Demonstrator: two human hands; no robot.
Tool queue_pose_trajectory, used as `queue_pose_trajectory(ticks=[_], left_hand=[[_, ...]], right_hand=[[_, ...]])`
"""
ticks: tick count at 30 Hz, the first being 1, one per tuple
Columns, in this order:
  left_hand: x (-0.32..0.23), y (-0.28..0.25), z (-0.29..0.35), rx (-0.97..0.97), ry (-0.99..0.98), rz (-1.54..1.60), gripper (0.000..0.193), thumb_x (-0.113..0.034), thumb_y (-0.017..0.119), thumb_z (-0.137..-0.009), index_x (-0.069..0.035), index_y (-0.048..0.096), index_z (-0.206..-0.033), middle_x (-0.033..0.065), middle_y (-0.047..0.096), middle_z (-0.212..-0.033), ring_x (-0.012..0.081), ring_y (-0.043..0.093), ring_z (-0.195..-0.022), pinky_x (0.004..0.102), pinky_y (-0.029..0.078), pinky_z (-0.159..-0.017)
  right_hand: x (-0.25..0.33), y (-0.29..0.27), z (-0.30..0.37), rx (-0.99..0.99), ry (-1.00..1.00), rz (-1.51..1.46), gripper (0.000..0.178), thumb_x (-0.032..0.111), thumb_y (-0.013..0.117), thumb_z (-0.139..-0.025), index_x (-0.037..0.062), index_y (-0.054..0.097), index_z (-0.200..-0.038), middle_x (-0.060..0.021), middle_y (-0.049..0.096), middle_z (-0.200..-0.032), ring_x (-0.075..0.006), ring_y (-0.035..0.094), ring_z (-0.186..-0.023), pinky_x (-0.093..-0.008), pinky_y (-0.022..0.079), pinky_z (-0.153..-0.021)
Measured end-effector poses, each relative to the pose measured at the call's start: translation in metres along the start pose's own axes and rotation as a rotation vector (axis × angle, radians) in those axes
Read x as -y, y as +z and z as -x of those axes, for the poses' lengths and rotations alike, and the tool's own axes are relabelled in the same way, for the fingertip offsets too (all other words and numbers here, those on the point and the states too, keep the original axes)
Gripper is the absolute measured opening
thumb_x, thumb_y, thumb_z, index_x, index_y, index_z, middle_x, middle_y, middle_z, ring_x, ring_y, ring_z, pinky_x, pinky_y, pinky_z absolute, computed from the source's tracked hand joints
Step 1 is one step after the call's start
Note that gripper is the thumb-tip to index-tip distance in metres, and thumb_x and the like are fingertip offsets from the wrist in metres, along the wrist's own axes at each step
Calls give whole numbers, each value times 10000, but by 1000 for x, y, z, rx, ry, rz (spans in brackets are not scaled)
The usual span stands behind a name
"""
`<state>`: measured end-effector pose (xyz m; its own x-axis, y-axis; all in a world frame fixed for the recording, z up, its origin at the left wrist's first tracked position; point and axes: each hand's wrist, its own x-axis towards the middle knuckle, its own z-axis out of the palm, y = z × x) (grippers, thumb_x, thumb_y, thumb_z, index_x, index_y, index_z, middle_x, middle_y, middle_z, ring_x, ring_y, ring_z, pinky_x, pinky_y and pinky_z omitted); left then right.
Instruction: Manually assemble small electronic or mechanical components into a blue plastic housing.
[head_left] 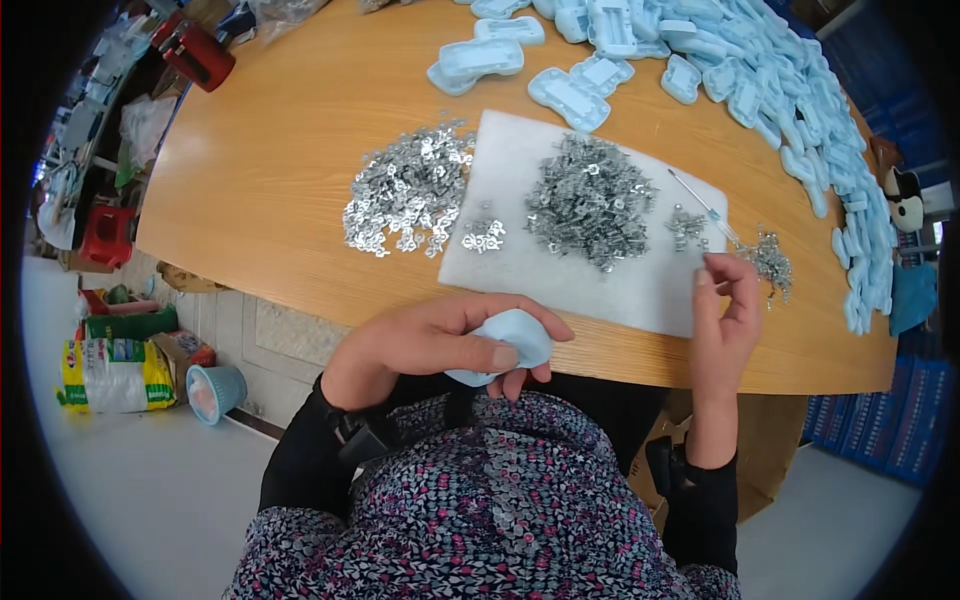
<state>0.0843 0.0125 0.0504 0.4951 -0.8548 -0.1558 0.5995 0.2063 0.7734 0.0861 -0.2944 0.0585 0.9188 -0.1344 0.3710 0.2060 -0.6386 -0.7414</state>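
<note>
Shell (524, 333) in L hand (440, 343), thumb & fingers clasped round it, at table (260, 170) edge. R hand (729, 325) by mat's (505, 155) R edge, nr sm. bits (773, 262), fingers curled; can't tell if pinching anything. Metal pile (590, 205) mid-mat, driver (695, 193) beyond R hand.
</note>
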Motion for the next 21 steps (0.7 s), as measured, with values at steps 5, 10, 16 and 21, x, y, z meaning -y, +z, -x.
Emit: queue_pose_trajectory(ticks=[5,10,16,21], left_hand=[[2,-4,0,57,-3,-34,505,-151,627,-945,32,481,-1392,136,654,-1170,160,649,-931,294,529,-810],[0,-2,2,33,4,-27,498,-135,625,-950,1,481,-1407,113,654,-1159,142,641,-939,282,523,-823],[4,-7,5,92,46,-32,482,-126,600,-978,-36,468,-1433,83,644,-1170,124,627,-986,273,516,-866],[8,-11,6,131,71,-41,482,-128,601,-991,-45,458,-1444,71,636,-1203,117,611,-1037,271,517,-892]], right_hand=[[47,32,-10,247,-392,117,148,24,724,-781,73,690,-916,-77,628,-912,-278,568,-884,-374,455,-795],[51,59,-17,288,-478,238,220,27,747,-714,92,695,-919,-52,632,-926,-295,558,-908,-402,440,-792],[66,75,-24,369,-579,346,242,32,747,-693,102,695,-919,-47,627,-969,-291,549,-934,-412,423,-804],[86,103,-47,418,-688,392,219,46,767,-719,114,715,-921,-34,579,-854,-245,545,-893,-379,418,-774]])
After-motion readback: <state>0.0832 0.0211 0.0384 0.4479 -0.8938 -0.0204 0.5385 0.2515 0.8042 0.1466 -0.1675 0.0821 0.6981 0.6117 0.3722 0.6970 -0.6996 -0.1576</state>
